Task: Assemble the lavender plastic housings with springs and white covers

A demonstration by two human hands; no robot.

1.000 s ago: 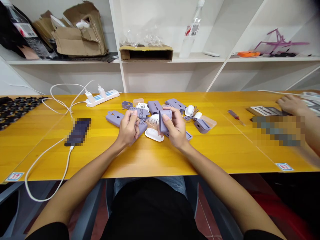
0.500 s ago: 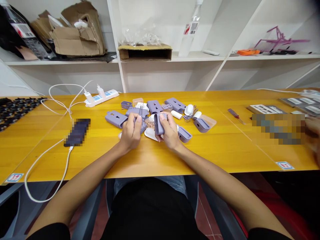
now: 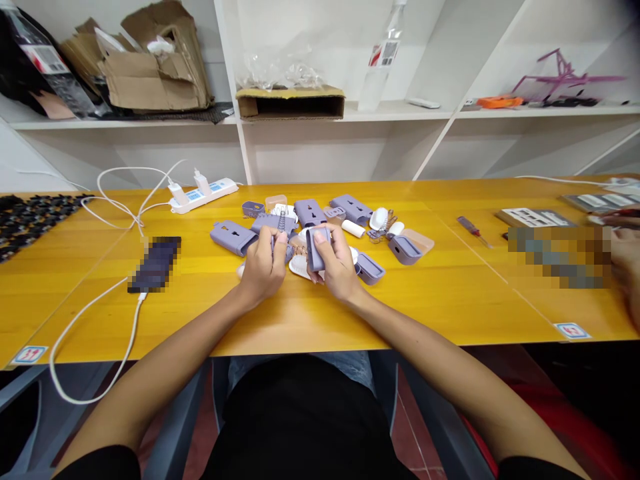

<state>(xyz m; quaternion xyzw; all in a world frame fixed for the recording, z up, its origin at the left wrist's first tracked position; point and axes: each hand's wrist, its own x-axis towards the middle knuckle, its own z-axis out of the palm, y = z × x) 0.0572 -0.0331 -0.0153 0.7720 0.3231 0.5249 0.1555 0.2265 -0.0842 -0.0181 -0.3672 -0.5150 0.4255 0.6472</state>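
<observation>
Mid-frame, my right hand (image 3: 334, 259) pinches a purple-grey rounded plastic casing (image 3: 313, 255); my left hand (image 3: 265, 267) is pressed together, contents hidden. Loose purple-grey plastic shells (image 3: 233, 238) nearby suggest I'm only partway.

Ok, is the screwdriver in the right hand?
No, the right hand holds a purple housing, while the screwdriver lies apart on the yellow table.

Matt plastic casing (image 3: 315, 252), glossy wooden tabletop (image 3: 300, 327), cardboard box (image 3: 155, 83)
</observation>
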